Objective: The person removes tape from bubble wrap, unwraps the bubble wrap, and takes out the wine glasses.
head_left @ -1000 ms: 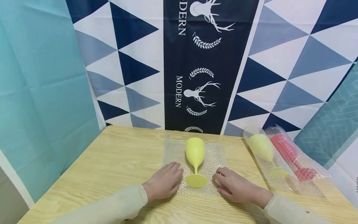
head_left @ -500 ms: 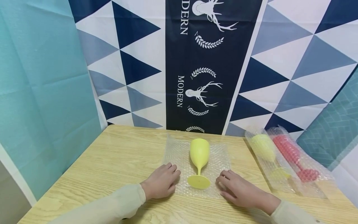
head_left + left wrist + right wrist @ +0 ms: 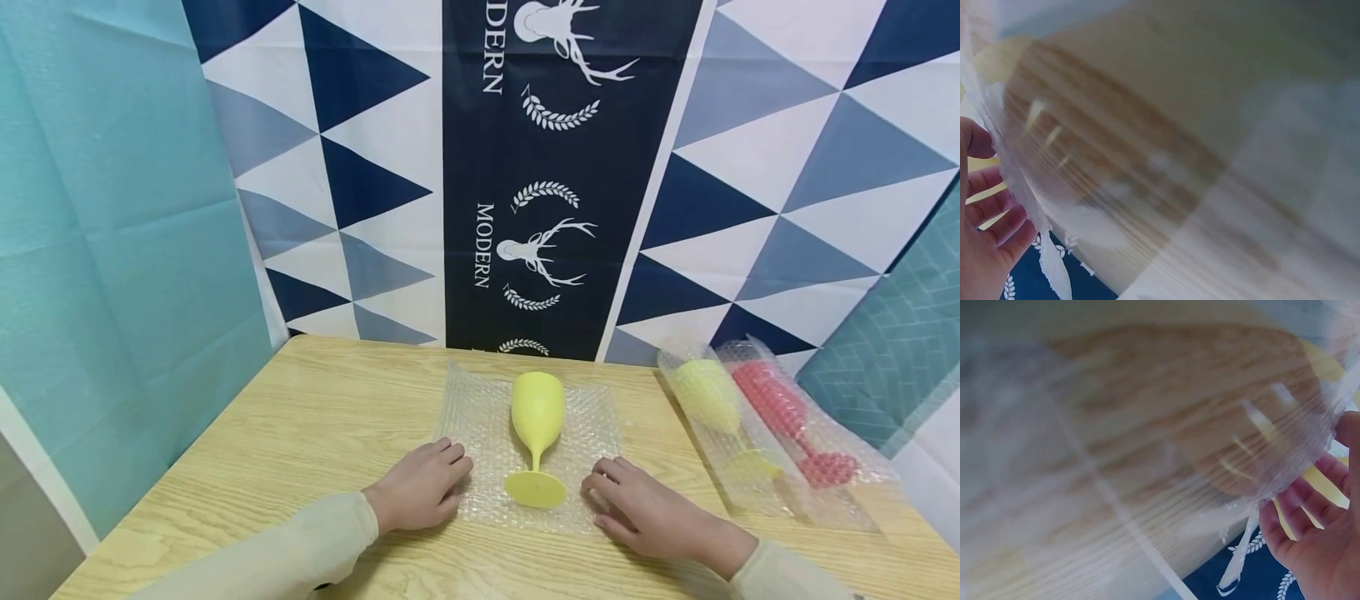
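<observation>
A yellow plastic goblet (image 3: 537, 417) lies on its side on a flat sheet of bubble wrap (image 3: 487, 417), its foot toward me. At the sheet's left edge rests my left hand (image 3: 422, 486), with its fingers loosely bent. My right hand (image 3: 649, 510) rests at the right edge in much the same pose. Neither one touches the goblet. In the left wrist view, the bubble wrap's edge (image 3: 1019, 181) runs along the fingertips. Along the right fingers, its edge (image 3: 1297, 472) shows in the right wrist view, with yellow visible between them.
To the right lie two bubble-wrapped goblets side by side, one yellow (image 3: 708, 396) and one red (image 3: 772, 404). The wooden table (image 3: 330, 408) ends at a patterned cloth backdrop (image 3: 540, 167). A teal cloth (image 3: 127, 208) hangs at the left.
My left hand has shifted left, away from the goblet. The right hand stays by the sheet's right edge. The head view has moved slightly; the goblet still lies on the bubble wrap.
</observation>
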### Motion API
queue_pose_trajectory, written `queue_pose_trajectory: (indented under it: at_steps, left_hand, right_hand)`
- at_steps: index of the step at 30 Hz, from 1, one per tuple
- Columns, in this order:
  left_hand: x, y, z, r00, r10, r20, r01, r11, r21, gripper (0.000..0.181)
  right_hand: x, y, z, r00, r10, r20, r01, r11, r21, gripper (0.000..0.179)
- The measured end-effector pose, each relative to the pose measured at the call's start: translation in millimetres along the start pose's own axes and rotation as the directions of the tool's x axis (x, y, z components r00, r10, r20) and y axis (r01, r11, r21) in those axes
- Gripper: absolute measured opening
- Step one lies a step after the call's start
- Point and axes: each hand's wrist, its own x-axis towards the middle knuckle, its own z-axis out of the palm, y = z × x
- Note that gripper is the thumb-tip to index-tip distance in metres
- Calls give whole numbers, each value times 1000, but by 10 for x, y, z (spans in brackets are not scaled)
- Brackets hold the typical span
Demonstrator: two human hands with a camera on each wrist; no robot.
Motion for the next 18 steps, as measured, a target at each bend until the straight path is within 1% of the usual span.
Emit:
queue_pose_trajectory:
  at_steps: [3, 6, 12, 18]
  left_hand:
    - [-10, -18, 10, 1000, 22, -12, -22, 1000, 0, 11]
    - [-13, -33, -4, 999, 38, -7, -38, 999, -12, 13]
    - [-12, -38, -49, 998, 52, 28, -51, 998, -24, 15]
    - [-9, -21, -50, 996, 67, 57, -67, 998, -2, 16]
  right_hand:
    - [-4, 1, 3, 1000, 13, 18, -13, 1000, 2, 25]
    - [-2, 5, 3, 1000, 17, 23, -17, 1000, 5, 25]
    - [12, 19, 8, 1000, -10, 3, 10, 1000, 8, 25]
    - [22, 37, 1, 1000, -22, 19, 22, 1000, 10, 26]
